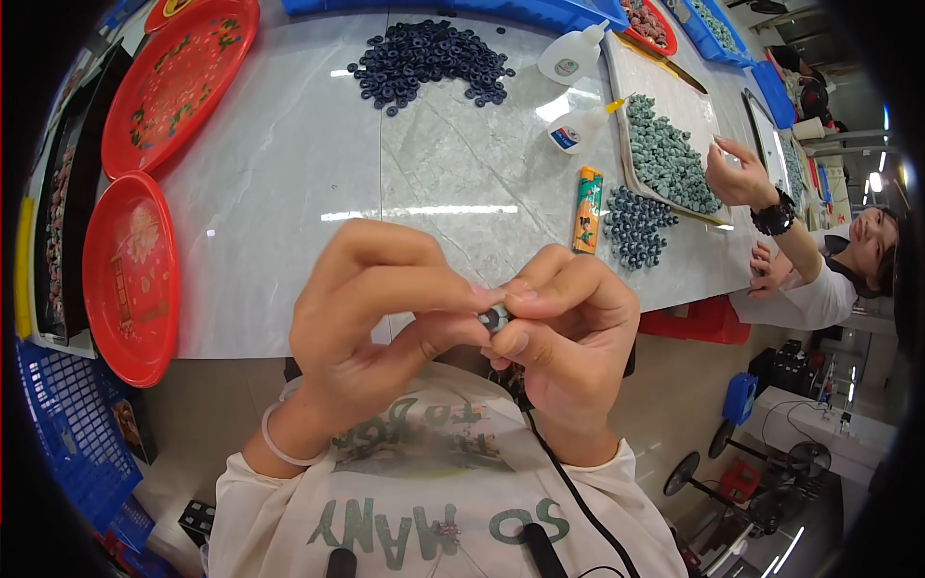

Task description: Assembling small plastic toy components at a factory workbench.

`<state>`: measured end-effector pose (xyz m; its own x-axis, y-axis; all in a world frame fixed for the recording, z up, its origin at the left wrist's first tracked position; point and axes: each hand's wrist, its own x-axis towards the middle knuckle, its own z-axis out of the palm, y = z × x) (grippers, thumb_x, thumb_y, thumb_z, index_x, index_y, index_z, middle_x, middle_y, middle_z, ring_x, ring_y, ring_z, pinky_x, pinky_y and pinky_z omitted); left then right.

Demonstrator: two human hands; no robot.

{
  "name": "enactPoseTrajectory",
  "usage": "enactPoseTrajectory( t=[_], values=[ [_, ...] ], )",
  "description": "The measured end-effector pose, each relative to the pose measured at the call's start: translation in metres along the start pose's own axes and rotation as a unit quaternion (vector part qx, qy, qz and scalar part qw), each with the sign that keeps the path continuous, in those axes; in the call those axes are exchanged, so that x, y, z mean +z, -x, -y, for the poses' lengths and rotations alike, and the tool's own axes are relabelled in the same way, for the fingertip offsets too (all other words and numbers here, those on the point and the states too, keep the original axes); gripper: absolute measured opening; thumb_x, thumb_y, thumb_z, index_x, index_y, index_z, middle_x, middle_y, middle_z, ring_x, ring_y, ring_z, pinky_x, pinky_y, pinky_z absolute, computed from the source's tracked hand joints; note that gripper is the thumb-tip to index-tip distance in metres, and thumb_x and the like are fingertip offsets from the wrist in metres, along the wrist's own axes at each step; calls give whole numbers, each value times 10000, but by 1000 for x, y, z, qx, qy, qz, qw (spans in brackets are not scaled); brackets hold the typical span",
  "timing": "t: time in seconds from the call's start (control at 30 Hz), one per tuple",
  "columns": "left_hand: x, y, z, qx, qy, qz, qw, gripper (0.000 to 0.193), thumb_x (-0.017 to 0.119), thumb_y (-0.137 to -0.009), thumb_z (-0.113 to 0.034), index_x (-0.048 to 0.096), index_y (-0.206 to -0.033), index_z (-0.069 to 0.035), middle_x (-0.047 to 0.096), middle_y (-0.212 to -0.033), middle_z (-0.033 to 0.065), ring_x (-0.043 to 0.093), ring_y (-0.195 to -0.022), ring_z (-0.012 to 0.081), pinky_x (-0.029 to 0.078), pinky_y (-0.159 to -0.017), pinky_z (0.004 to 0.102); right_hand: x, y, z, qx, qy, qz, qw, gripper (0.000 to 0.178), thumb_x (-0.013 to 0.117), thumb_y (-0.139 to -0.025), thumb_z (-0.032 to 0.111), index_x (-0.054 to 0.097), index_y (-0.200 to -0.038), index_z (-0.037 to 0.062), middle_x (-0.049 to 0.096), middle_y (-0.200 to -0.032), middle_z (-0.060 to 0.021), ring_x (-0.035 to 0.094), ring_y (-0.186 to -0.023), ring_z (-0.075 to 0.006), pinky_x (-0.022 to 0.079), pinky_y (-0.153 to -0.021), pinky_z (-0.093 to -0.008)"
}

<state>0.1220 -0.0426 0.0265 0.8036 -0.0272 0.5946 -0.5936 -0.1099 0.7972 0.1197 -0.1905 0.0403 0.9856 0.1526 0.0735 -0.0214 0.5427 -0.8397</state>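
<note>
My left hand (371, 313) and my right hand (573, 332) meet near the front edge of the table. Thumbs and fingertips of both are closed on one small dark and pale-green piece (494, 319), mostly covered by the fingers. Just beyond my right hand lies an orange rectangular pack (588, 212). Beside it are many small dark-and-green pieces (638, 229) in a group. Farther away, a heap of dark ring-shaped pieces (419, 63) is spread on the table.
Two white squeeze bottles (572, 56) stand at the back. A tray (626, 77) holds grey-green pieces (665, 144); a co-worker's hand (740, 175) hovers beside it. Red patterned trays (132, 279) are at the left, with a blue crate (72, 414) below.
</note>
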Motion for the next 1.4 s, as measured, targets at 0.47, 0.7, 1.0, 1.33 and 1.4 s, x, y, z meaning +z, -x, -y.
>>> enactPoseTrajectory(
  t=[0.47,0.7,1.0,1.33,1.4],
  values=[
    [-29,14,5,-260,308,-99,910,223,621,-825,-216,509,-811,-24,478,-765,42,418,-542,71,317,-462,179,8,-73,8,0,353,196,915,234,747,-676,151,559,-717,17,569,-720,-64,524,-631,-118,398,-563,-241],
    [-38,21,27,-326,454,-138,818,238,598,-848,-246,442,-885,-70,425,-755,9,341,-506,48,263,-440,186,-10,-139,-41,-335,746,-15,576,196,627,-714,64,562,-895,29,540,-1031,-124,532,-877,-275,424,-753,-350],
    [-35,19,24,-344,415,-118,834,219,577,-859,-230,449,-881,-53,414,-747,11,336,-524,65,284,-479,208,-17,-157,-51,-250,716,78,647,139,574,-688,13,583,-827,16,529,-824,-144,534,-843,-325,439,-718,-408],
    [-40,22,29,-329,456,-81,823,151,555,-870,-171,529,-896,-25,507,-793,43,422,-568,90,340,-517,226,-23,-165,-45,-298,669,77,676,148,641,-671,5,657,-816,30,617,-779,-108,598,-673,-261,470,-613,-329],
    [-38,20,29,-335,456,-80,821,142,559,-869,-160,539,-902,-23,524,-794,44,430,-571,89,345,-520,225,-23,-165,-41,-291,664,61,686,158,651,-673,12,662,-829,33,622,-768,-102,600,-649,-229,471,-603,-292]
  ],
)
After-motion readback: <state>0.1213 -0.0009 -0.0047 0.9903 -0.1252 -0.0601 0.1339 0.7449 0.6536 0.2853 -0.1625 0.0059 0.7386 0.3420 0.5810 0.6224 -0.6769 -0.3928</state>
